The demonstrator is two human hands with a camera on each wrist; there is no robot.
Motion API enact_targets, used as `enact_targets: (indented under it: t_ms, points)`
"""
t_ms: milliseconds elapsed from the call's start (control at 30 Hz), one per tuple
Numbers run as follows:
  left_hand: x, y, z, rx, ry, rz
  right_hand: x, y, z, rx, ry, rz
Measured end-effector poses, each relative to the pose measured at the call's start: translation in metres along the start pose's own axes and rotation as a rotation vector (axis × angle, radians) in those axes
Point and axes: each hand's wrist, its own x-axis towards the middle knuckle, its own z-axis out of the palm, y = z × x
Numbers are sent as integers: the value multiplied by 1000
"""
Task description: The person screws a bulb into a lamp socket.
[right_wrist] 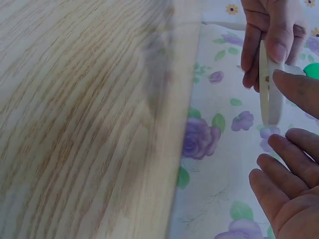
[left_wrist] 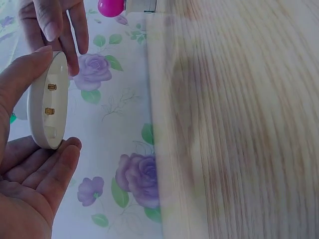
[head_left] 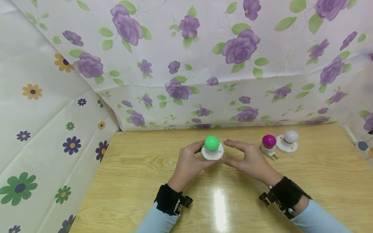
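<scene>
A green light bulb (head_left: pixel 211 143) stands in a lamp holder with a round white base (head_left: pixel 212 154), above the wooden table. My left hand (head_left: pixel 190 160) grips the base by its rim, between thumb and fingers. The left wrist view shows the base's hollow underside (left_wrist: pixel 59 99) with two brass screws. On the other side, my right hand (head_left: pixel 250 158) is spread with thumb and fingers apart. Its thumb tip (right_wrist: pixel 291 87) comes close to the base; whether it touches is unclear. The right fingers (right_wrist: pixel 279 184) hold nothing.
To the right on the table (head_left: pixel 131 181) stand a magenta bulb (head_left: pixel 269 141) in a white plug-in holder (head_left: pixel 268 150) and a white bulb (head_left: pixel 290 136) on a round white base (head_left: pixel 287 147). Flower-patterned sheets (head_left: pixel 157 64) hang behind and at the left.
</scene>
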Motion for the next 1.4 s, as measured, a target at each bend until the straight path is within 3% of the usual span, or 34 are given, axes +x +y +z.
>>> enact_targets:
  t_ms: [200, 733, 1033, 1400]
  points:
    - [-1, 1, 3, -16, -19, 31, 1, 1, 3, -26, 6, -25]
    - [-3, 0, 6, -67, -59, 76, 3, 3, 2, 65, -83, -3]
    - [-3, 2, 5, -104, -91, 72, 6, 1, 4, 93, -94, -9]
    - [-5, 1, 3, -85, -169, 0, 1, 9, 11, 93, -54, 0]
